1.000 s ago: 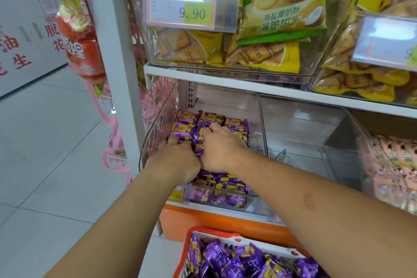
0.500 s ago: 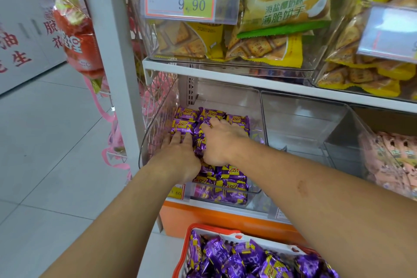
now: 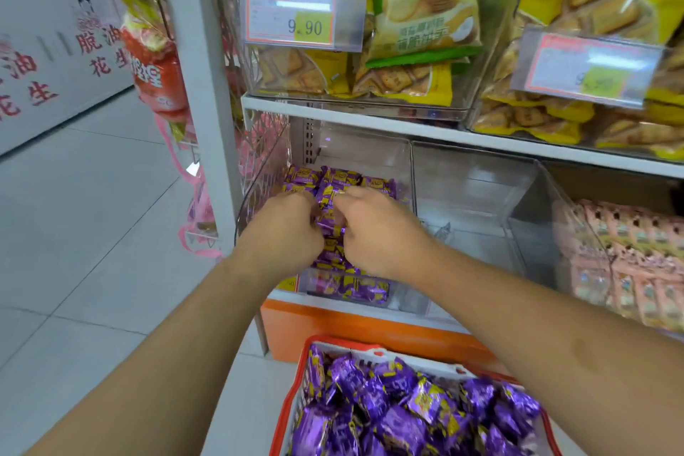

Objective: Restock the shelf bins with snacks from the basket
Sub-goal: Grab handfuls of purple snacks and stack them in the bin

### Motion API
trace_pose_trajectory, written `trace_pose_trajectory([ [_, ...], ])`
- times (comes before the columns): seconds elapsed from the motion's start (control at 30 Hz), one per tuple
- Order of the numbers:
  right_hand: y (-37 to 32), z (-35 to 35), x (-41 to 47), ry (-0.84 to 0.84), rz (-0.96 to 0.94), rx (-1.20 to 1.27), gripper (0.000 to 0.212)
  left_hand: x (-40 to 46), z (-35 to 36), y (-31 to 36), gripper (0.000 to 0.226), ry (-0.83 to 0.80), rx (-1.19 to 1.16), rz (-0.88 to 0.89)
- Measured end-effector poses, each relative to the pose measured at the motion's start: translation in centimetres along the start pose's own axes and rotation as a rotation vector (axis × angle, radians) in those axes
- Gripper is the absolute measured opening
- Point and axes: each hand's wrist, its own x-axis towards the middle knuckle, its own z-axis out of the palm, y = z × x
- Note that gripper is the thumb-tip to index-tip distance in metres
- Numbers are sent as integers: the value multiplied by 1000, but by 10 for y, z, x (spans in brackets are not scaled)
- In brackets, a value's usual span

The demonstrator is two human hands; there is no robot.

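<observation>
While hands [image 3: 285, 229] [image 3: 374, 233] grip snacks [image 3: 333, 196], tag [image 3: 296, 17] reads 9.90.

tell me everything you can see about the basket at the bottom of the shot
The basket sits low in front of the shelf, below both arms, cut off by the bottom edge of the picture. It looks like plastic, with a red-orange rim and pale slotted walls. It is heaped with purple snack packs in shiny wrappers with yellow print, lying jumbled at all angles. Neither hand touches it. What it rests on cannot be seen.
</observation>
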Motion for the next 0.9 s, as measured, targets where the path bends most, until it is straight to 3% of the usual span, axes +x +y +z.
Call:
trace_pose_trajectory([
  [0.1,-9,-8,-46,93,-61,116,12,-26,-1,29,22,4,-115,129],
  [0.2,0,-2,-102,87,-26,185,15,-57,16,48,22,-102,-113,156],
  [0.47,66,70,-251,-357,603,214,29,-150,126,61,28,-596,72,147],
  [0.57,81,92,-272,-415,782,236,42,-166,171,60,48,-695,81,93],
  [0.73,94,129,-282,-516,985,299,104,-171,224,59,100,-766,170,37],
  [0.8,101,146,-284,-520,978,277,111,-167,238,60,110,-787,143,-35],
  [0.9,105,164,-284,-428,1030,261,105,-164,259,66,118,-757,142,-76],
])
